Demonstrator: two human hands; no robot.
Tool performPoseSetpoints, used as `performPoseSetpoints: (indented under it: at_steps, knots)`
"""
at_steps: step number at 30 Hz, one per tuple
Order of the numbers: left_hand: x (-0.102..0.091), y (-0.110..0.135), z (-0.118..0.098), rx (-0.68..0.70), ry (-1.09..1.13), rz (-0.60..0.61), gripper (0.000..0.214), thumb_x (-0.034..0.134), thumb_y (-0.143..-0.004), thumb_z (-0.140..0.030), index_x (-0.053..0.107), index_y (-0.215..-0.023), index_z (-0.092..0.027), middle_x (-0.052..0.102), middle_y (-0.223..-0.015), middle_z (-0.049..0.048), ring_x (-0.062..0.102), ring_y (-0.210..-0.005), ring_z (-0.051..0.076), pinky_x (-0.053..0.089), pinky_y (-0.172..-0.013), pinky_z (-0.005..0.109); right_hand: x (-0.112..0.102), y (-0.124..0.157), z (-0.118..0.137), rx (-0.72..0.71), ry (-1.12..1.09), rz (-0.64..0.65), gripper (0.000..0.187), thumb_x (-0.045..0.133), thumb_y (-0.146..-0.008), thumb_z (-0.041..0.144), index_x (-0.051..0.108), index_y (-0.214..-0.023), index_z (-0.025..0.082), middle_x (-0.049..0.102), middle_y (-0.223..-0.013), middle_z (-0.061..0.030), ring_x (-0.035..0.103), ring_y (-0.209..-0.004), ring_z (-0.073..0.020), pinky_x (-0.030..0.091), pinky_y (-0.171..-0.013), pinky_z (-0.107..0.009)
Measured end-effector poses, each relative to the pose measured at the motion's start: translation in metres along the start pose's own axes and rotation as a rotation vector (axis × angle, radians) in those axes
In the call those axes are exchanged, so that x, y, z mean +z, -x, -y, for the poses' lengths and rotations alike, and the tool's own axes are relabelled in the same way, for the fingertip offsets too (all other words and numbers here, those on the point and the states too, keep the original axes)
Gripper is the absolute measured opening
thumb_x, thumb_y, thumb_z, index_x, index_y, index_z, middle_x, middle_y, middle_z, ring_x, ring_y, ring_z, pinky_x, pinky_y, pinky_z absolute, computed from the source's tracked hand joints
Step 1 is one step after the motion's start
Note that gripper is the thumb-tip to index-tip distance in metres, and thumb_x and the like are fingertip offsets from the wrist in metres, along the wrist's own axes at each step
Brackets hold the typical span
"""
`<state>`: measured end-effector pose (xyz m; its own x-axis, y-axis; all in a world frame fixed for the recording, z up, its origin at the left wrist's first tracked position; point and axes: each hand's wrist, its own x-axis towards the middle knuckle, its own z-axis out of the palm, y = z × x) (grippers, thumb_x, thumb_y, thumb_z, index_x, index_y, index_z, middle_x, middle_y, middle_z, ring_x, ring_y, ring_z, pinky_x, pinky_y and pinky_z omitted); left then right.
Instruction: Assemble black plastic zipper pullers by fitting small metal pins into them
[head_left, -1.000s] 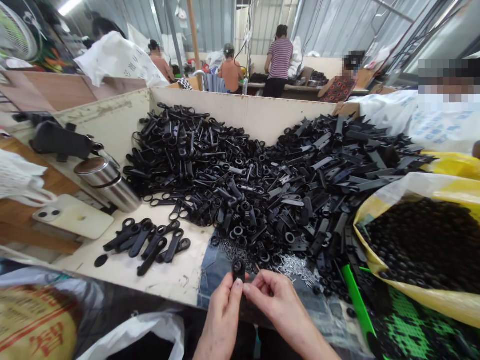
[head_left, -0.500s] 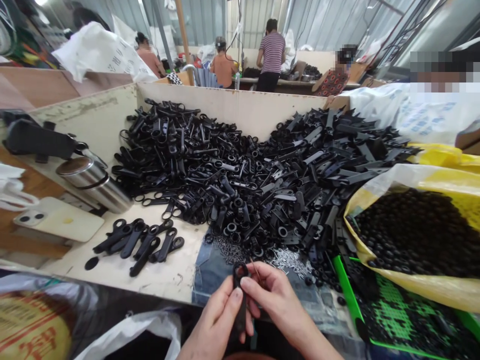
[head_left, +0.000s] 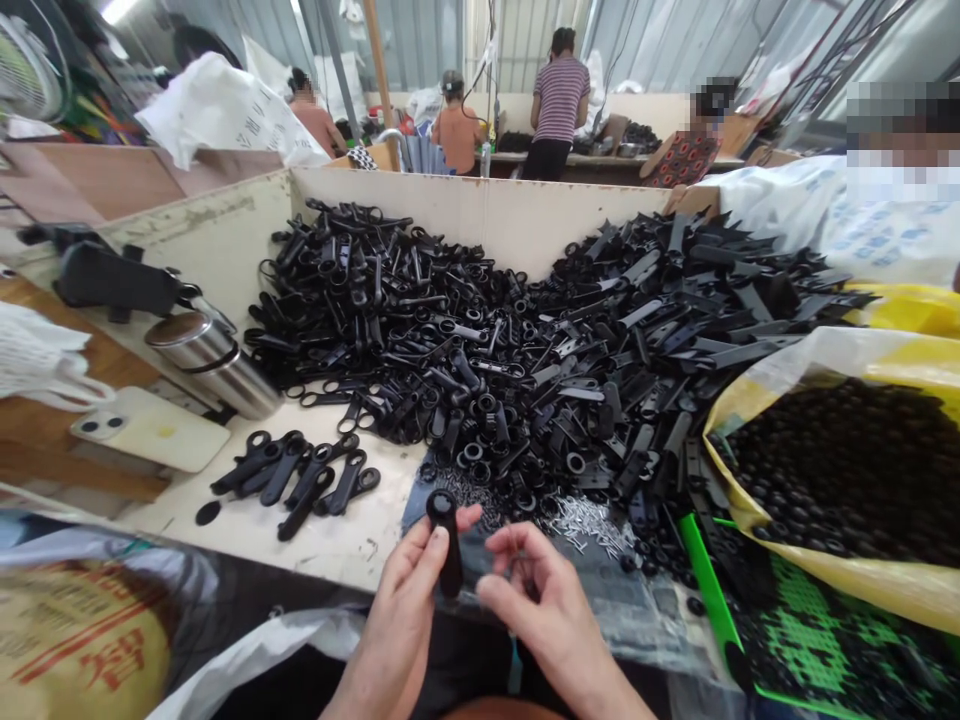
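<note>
My left hand (head_left: 409,590) is closed around a black plastic handle piece (head_left: 448,550), held upright with its round head at the top. Just to the right is my right hand (head_left: 544,600), apart from the piece, its fingers curled inward. Something small and dark shows between those fingers, too hidden to name. Beyond the hands, small dark screws (head_left: 469,490) and silvery pins (head_left: 589,525) lie on a blue cloth (head_left: 427,510). A group of similar handle pieces (head_left: 289,475) rests on the pale tabletop to the left.
A large heap of black plastic parts (head_left: 465,350) fills the walled table. At right are a yellow bag (head_left: 720,440) of small black rings and a green basket (head_left: 705,575). A steel flask (head_left: 225,370) and a phone (head_left: 161,430) are at left. Several people work behind.
My hands have separated. The left has moved left with the handle piece, which the right no longer touches. The camera view has shifted slightly left.
</note>
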<state>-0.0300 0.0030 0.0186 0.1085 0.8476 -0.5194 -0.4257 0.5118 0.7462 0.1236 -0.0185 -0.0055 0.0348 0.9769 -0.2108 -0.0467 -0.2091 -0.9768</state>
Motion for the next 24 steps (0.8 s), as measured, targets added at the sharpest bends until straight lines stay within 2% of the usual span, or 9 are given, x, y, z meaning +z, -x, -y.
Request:
performPoseSetpoints:
  at_steps: [3, 6, 8, 10, 15, 19, 22, 24]
  knots:
    - [0.001, 0.005, 0.006, -0.058, 0.154, -0.09, 0.045, 0.09, -0.072, -0.04, 0.078, -0.111, -0.023, 0.077, -0.124, 0.0106, 0.063, -0.129, 0.033, 0.047, -0.113, 0.046, 0.014, -0.006, 0.005, -0.046, 0.048, 0.106, 0.029, 0.084, -0.074, 0.033, 0.071, -0.095, 0.02, 0.059, -0.087, 0.0018, 0.044, -0.066, -0.0116, 0.036, -0.058, -0.023]
    - [-0.002, 0.008, 0.011, -0.055, 0.211, -0.135, 0.042, 0.09, -0.073, -0.036, 0.078, -0.111, -0.022, 0.079, -0.119, 0.0117, 0.067, -0.123, 0.033, 0.051, -0.109, 0.047, 0.026, -0.013, 0.004, 0.011, -0.111, 0.194, 0.027, 0.084, -0.074, 0.038, 0.07, -0.084, 0.017, 0.056, -0.075, 0.0033, 0.044, -0.066, -0.012, 0.037, -0.06, -0.024]
    - [-0.004, 0.009, 0.012, -0.043, 0.193, -0.095, 0.04, 0.089, -0.075, -0.036, 0.079, -0.11, -0.02, 0.08, -0.116, 0.0131, 0.069, -0.12, 0.033, 0.053, -0.107, 0.047, 0.03, -0.016, 0.002, 0.04, -0.187, 0.207, 0.03, 0.082, -0.076, 0.043, 0.067, -0.077, 0.017, 0.053, -0.07, 0.004, 0.042, -0.064, -0.0114, 0.036, -0.06, -0.024]
    - [-0.006, 0.009, 0.013, -0.032, 0.165, -0.034, 0.038, 0.089, -0.076, -0.038, 0.08, -0.107, -0.018, 0.08, -0.113, 0.0139, 0.07, -0.119, 0.033, 0.054, -0.106, 0.046, 0.029, -0.016, 0.0, 0.02, -0.147, 0.192, 0.03, 0.081, -0.078, 0.043, 0.069, -0.078, 0.015, 0.054, -0.07, 0.0034, 0.041, -0.063, -0.0111, 0.034, -0.059, -0.024]
    - [-0.008, 0.009, 0.014, -0.043, 0.15, 0.023, 0.036, 0.087, -0.078, -0.039, 0.081, -0.107, -0.019, 0.081, -0.111, 0.0123, 0.071, -0.116, 0.032, 0.056, -0.1, 0.041, 0.02, -0.009, 0.002, -0.033, -0.03, 0.164, 0.025, 0.077, -0.083, 0.04, 0.074, -0.082, 0.015, 0.06, -0.073, 0.0007, 0.043, -0.064, -0.0119, 0.035, -0.057, -0.024]
    - [-0.01, 0.007, 0.008, -0.008, 0.003, 0.098, 0.034, 0.084, -0.08, -0.043, 0.082, -0.105, -0.02, 0.082, -0.107, 0.0116, 0.072, -0.11, 0.031, 0.058, -0.093, 0.036, 0.017, -0.005, 0.003, -0.016, 0.005, 0.192, 0.026, 0.075, -0.086, 0.041, 0.076, -0.092, 0.016, 0.062, -0.077, -0.0004, 0.046, -0.066, -0.0134, 0.038, -0.06, -0.025]
    - [-0.008, 0.004, 0.003, 0.101, -0.144, 0.07, 0.036, 0.083, -0.079, -0.047, 0.083, -0.102, -0.018, 0.082, -0.104, 0.0116, 0.073, -0.105, 0.03, 0.057, -0.087, 0.033, 0.018, -0.005, 0.0, -0.005, -0.008, 0.216, 0.028, 0.071, -0.089, 0.044, 0.073, -0.092, 0.016, 0.062, -0.08, -0.0013, 0.049, -0.071, -0.0151, 0.041, -0.064, -0.026]
    - [-0.005, 0.001, 0.002, 0.139, -0.178, 0.015, 0.041, 0.083, -0.078, -0.051, 0.083, -0.102, -0.018, 0.082, -0.103, 0.0117, 0.072, -0.105, 0.03, 0.056, -0.088, 0.033, 0.021, -0.006, -0.003, -0.019, 0.005, 0.213, 0.023, 0.074, -0.086, 0.039, 0.073, -0.091, 0.017, 0.061, -0.085, -0.0008, 0.047, -0.072, -0.0146, 0.039, -0.063, -0.025]
